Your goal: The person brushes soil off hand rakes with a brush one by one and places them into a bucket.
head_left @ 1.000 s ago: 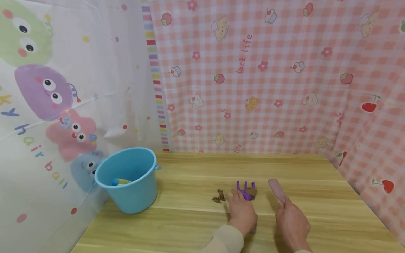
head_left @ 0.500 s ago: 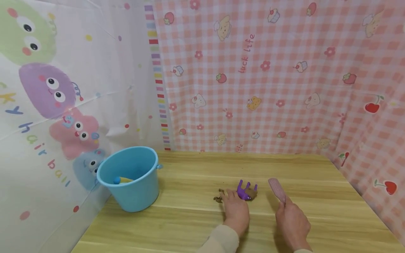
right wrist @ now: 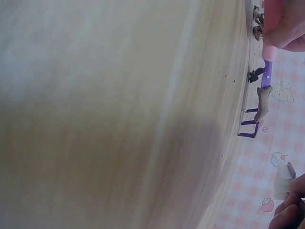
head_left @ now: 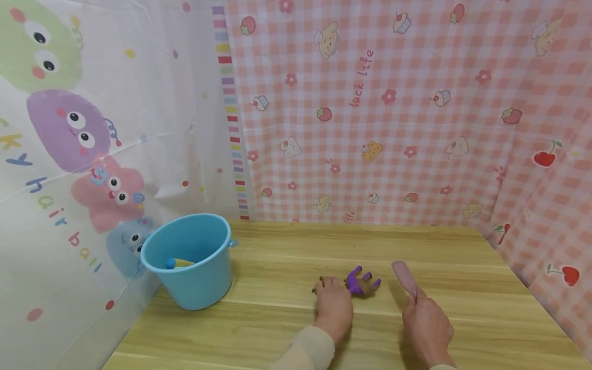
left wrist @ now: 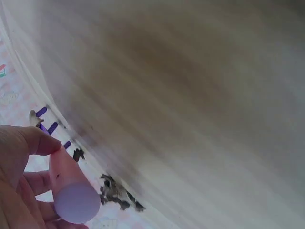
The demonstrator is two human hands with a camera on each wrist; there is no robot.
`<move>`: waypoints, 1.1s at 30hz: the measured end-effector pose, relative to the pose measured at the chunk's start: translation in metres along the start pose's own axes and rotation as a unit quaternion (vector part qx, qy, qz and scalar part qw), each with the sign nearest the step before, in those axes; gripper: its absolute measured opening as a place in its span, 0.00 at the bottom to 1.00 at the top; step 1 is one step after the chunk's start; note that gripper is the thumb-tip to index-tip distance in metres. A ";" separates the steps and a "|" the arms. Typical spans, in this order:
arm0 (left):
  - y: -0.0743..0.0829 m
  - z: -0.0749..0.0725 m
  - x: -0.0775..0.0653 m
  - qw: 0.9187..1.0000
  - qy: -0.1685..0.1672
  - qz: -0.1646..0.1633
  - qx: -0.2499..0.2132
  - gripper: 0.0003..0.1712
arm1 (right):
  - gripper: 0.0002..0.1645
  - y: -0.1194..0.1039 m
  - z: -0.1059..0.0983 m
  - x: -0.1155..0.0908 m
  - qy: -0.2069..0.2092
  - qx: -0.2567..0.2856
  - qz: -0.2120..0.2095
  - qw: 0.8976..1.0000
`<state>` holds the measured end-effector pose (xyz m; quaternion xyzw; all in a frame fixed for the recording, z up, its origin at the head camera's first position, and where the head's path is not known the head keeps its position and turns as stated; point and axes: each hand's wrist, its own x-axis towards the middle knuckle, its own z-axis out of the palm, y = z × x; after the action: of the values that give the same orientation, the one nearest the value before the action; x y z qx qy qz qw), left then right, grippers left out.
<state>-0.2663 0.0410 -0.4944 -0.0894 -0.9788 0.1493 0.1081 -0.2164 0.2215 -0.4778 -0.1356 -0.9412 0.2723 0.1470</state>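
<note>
My left hand (head_left: 333, 308) holds a small toy rake (head_left: 355, 284) by its pink handle (left wrist: 71, 193). Purple tines point away, and a brown lump (right wrist: 263, 102) clings to the rake's head. Loose brown bits (left wrist: 116, 191) lie on the table by that hand; in the head view its fingers partly hide them. Farther right, my right hand (head_left: 427, 326) grips a flat, pinkish, ribbed strip (head_left: 404, 277) that sticks up and leftward. In the right wrist view this strip (right wrist: 284, 179) looks whitish; its kind is unclear.
A light blue bucket (head_left: 199, 288) stands at the table's left side, with a yellow-and-blue thing (head_left: 178, 263) inside. The wood-grain table (head_left: 259, 334) meets a pink checked cloth (head_left: 351, 169) behind and a printed white sheet (head_left: 185, 128) at left.
My left hand has moved left over the brown bits, and the rake's tines have swung round toward the right. My right hand and its strip have stayed in place.
</note>
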 end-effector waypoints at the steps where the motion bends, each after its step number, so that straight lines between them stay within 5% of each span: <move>1: -0.002 0.000 0.000 1.000 0.003 0.002 -0.005 0.18 | 0.27 0.000 0.000 0.000 0.002 0.000 -0.001 1.000; 12: -0.020 -0.002 -0.004 0.998 0.022 0.062 -0.021 0.09 | 0.26 0.001 0.003 0.000 0.006 -0.002 0.001 1.000; 22: -0.034 -0.009 -0.003 0.993 0.033 0.103 -0.046 0.18 | 0.26 0.000 0.005 0.000 0.003 -0.004 0.005 1.000; 27: -0.043 -0.012 -0.002 0.989 0.015 0.091 -0.118 0.21 | 0.27 -0.001 0.005 -0.001 0.004 -0.004 0.007 1.000; 33: -0.066 -0.015 -0.007 0.973 0.017 0.085 -0.214 0.15 | 0.26 -0.009 0.004 -0.003 0.001 -0.002 0.005 1.000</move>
<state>-0.2658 -0.0181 -0.4615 -0.1961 -0.9748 -0.0563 0.0902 -0.2169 0.2115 -0.4771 -0.1410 -0.9408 0.2713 0.1464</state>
